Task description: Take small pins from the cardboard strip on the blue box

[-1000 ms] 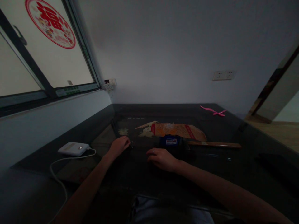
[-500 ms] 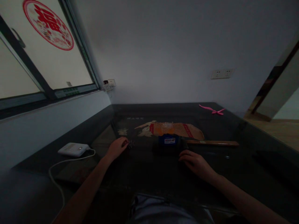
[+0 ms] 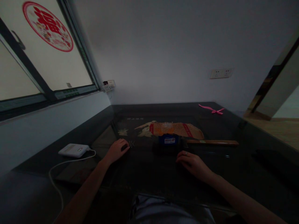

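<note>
glossy dark table (image 3: 233, 161), white plastic box (image 3: 73, 150)

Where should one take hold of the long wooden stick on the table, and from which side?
Grip the wooden stick near its middle, from above. It lies flat and alone on the dark table, long sides free. The right hand is nearest.

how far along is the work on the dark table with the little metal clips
Early, it seems. Left hand touches the small metal clips; right hand lies flat on the table, holding nothing. The blue box and orange fan sit untouched behind.
</note>
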The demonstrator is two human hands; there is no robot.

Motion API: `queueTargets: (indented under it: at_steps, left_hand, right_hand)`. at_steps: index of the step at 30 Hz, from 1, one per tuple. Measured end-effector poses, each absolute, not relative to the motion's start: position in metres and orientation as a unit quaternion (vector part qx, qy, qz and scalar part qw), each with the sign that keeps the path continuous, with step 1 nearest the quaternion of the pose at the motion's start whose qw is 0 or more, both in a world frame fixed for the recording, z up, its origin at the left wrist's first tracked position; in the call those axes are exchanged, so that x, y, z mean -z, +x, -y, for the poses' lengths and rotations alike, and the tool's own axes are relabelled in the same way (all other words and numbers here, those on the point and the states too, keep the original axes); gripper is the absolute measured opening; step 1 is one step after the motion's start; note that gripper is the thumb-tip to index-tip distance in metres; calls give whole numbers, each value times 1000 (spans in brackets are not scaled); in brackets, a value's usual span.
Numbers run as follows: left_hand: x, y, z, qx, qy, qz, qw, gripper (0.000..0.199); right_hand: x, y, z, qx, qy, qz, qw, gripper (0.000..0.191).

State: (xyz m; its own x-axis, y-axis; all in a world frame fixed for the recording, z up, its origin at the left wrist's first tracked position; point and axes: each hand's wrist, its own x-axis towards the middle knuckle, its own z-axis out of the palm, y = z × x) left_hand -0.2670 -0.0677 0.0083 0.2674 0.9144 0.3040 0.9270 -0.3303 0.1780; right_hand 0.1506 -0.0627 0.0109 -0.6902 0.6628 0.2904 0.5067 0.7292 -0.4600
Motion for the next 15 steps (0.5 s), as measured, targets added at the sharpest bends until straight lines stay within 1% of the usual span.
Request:
queueTargets:
  at_steps: [4,15]
  left_hand:
    - [-5,-264,65,184,-798,573,24,17]
    - [-4,-268,65,192,-794,577,21,20]
  right_hand:
    - [-13,149,63,-180,-322,903,219,27]
    - [-12,151,61,-184,-322,902,219,28]
